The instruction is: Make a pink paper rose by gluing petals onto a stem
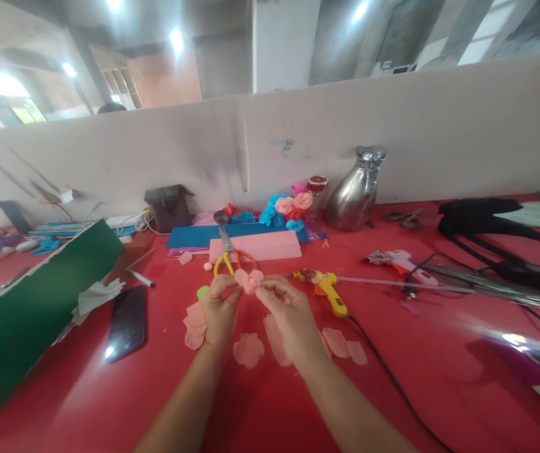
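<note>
Both my hands meet over the red table (pixel 415 352) and pinch a small pink paper flower (pixel 249 280) between their fingertips. My left hand (pixel 219 311) grips its left side, my right hand (pixel 285 311) its right side. Loose pink paper petals (pixel 248 350) lie on the table below and beside my wrists. Just behind the flower lie yellow-handled scissors (pixel 226 253). A yellow glue gun (pixel 327 289) rests right of my right hand, its black cord trailing toward me.
A green board (pixel 24 314) leans at the left beside a black phone (pixel 127 322). Folded pink (pixel 255 245) and blue paper, finished paper flowers (pixel 288 207) and a steel jug (pixel 352 192) stand at the back wall. Black straps (pixel 486 220) and wires lie right.
</note>
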Motion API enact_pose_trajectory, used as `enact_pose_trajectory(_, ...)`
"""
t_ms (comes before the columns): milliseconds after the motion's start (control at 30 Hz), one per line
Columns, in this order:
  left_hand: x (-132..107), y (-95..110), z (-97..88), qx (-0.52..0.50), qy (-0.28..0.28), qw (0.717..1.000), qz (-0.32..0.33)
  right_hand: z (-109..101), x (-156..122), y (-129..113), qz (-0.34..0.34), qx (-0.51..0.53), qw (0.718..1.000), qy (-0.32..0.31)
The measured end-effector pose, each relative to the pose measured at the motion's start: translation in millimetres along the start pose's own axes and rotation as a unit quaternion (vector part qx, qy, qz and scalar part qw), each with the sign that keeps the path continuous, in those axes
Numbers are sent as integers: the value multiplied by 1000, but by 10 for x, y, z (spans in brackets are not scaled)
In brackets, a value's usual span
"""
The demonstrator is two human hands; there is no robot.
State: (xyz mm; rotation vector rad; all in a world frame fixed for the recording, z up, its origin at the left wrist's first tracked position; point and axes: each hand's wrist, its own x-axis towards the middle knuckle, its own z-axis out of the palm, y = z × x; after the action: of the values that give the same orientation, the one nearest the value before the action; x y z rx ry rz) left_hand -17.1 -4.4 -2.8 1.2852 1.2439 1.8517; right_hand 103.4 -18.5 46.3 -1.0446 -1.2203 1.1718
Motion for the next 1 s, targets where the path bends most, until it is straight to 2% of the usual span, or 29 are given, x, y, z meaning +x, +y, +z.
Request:
enact_pose_trajectory(133, 0, -2, 33, -80, -11, 995, -60, -1, -8, 12, 0, -10, 1000, 3)
enact_pose_trajectory(267, 21, 33, 57, -142, -25, 981, -127, -37, -3, -69, -20, -19, 1000, 10)
enact_pose_trajectory(367, 25, 53, 70, -168, -31, 973, -153, -85, 26, -130, -24, -15, 999, 30)
enact_pose_trajectory(433, 21, 52, 76, -167, -40, 973, -152, -115, 47, -148, -12, -11, 999, 48)
enact_pose_trajectory(533, 12, 37, 82, -165, -84, 973, -141, -147, 62, -141, -19, -22, 998, 62)
enact_pose_trajectory(633, 9, 18, 80, -169, -129, 969, -127, -167, 58, -104, -78, -56, 995, 43)
enact_pose_trajectory(833, 18, 34, 64, -132, -163, 973, -97, -176, 44, -49, -195, -126, 972, 20)
enact_pose_trajectory(1000, 27, 56, 52, -94, -177, 978, -65, -174, 5, -110, -285, -228, 930, 38)
